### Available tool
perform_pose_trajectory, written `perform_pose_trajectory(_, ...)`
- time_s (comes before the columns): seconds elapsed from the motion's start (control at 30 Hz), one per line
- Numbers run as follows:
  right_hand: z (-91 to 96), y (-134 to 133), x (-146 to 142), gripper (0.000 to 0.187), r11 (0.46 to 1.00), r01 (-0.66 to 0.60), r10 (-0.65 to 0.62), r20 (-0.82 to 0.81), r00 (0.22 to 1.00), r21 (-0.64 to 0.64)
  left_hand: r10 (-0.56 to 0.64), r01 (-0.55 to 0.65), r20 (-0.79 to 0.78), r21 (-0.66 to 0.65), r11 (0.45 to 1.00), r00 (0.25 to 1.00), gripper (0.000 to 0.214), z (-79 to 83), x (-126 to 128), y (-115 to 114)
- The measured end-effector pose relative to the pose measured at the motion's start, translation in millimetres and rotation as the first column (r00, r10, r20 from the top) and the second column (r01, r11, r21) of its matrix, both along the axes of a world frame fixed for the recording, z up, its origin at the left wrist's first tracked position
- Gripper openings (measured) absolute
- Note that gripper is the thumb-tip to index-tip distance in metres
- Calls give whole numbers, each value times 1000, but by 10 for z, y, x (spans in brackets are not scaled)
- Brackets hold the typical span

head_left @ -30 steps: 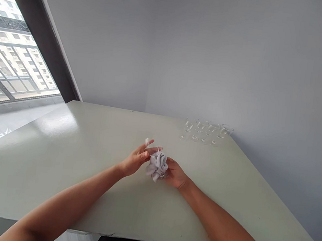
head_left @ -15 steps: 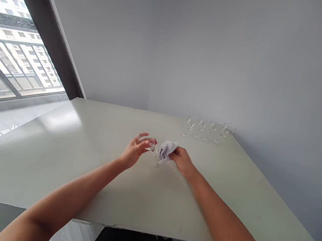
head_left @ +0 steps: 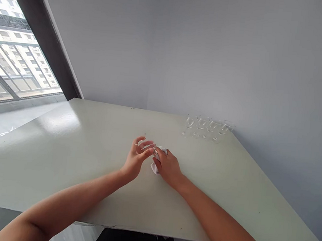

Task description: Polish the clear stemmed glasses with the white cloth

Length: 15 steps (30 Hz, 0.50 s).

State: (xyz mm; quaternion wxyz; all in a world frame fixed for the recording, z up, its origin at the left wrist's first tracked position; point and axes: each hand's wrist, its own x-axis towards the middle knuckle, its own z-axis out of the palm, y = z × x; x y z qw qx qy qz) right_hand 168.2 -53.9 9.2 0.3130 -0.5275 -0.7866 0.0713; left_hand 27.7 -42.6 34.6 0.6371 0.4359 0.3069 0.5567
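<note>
Left of the stemmed glass (head_left: pixel 148 146), my left hand (head_left: pixel 135 159) curls its fingers round the bowl; on its right, my right hand (head_left: pixel 171 168), knuckles up, grips the white cloth (head_left: pixel 154 168).

The pale, glossy table (head_left: pixel 104 137) caught a bright glare (head_left: pixel 63 121) at its far left; small dark specks (head_left: pixel 181 229) marked it toward the front; clear stemmed glasses (head_left: pixel 212 126) stood upright. They were grouped near its far right corner.
</note>
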Motion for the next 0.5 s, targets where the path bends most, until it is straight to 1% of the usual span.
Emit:
perform_pose_trajectory(0.03,30,-6,21,31,998,2,-4,-46,999,-57,-33,33,-3,51,998,999,49,25,-7,-22)
perform_pose_trajectory(0.07,73,-12,55,28,991,-22,6,-118,993,-134,-78,79,-13,107,991,997,50,51,-24,-28)
perform_pose_trajectory(0.1,123,-19,97,25,971,-74,26,-211,977,-226,-135,138,-27,161,977,990,51,75,-47,-19)
perform_pose_trajectory(0.13,176,-26,139,23,933,-160,55,-313,948,-321,-203,207,-40,202,957,978,52,94,-75,-1)
perform_pose_trajectory(0.17,225,-33,178,22,872,-272,86,-420,904,-407,-273,277,-48,225,934,961,53,109,-105,25)
perform_pose_trajectory(0.2,265,-40,209,22,787,-397,109,-528,843,-472,-339,340,-43,229,912,940,55,118,-133,53)
perform_pose_trajectory(0.23,293,-45,231,23,686,-520,119,-627,770,-509,-400,395,-24,220,892,916,56,125,-158,81)
perform_pose_trajectory(0.27,309,-50,240,26,583,-624,106,-713,693,-520,-451,442,4,201,874,892,57,129,-179,106)
perform_pose_trajectory(0.3,314,-54,239,29,494,-700,68,-781,621,-515,-487,475,30,181,861,873,57,135,-195,126)
perform_pose_trajectory(0.33,308,-57,227,32,433,-748,9,-828,561,-502,-508,495,52,160,854,860,55,143,-206,140)
perform_pose_trajectory(0.37,294,-59,208,35,400,-774,-57,-856,513,-491,-517,504,70,141,852,853,53,153,-213,151)
perform_pose_trajectory(0.4,273,-59,184,36,389,-784,-117,-871,478,-483,-519,508,84,122,853,851,51,166,-218,159)
perform_pose_trajectory(0.43,248,-54,162,36,394,-785,-167,-877,451,-479,-514,505,101,103,857,852,49,181,-223,168)
perform_pose_trajectory(0.5,187,-23,135,32,427,-765,-234,-876,421,-481,-469,466,161,60,883,868,44,210,-235,199)
